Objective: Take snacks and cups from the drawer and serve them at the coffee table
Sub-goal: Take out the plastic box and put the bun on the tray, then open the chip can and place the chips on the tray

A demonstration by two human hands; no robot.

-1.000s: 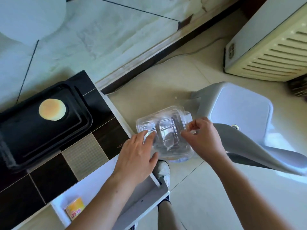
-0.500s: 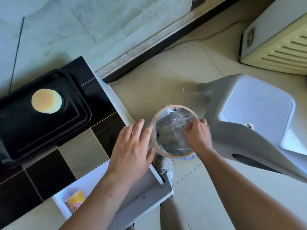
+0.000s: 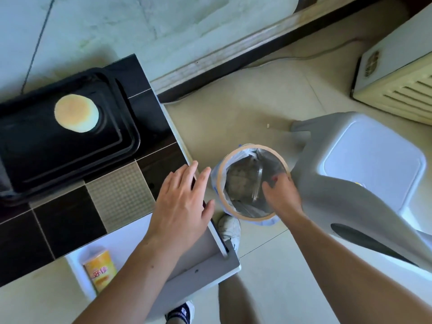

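Observation:
A round pale cake lies on a black tray on the tiled coffee table. Below the table's edge the white drawer stands pulled out, with a yellow snack canister lying in it. My left hand hovers flat with spread fingers over the table corner and holds nothing. My right hand reaches into the small lined bin on the floor. A clear plastic container stands on edge inside the bin beside my thumb, and my fingers look loose.
A grey plastic stool stands right against the bin. A cream louvred appliance sits at the far right by the wall. My white shoe is on the floor between the drawer and the bin.
The clear container, held in both hands a second ago, has gone down into the bin. My left hand let go and moved back over the table corner.

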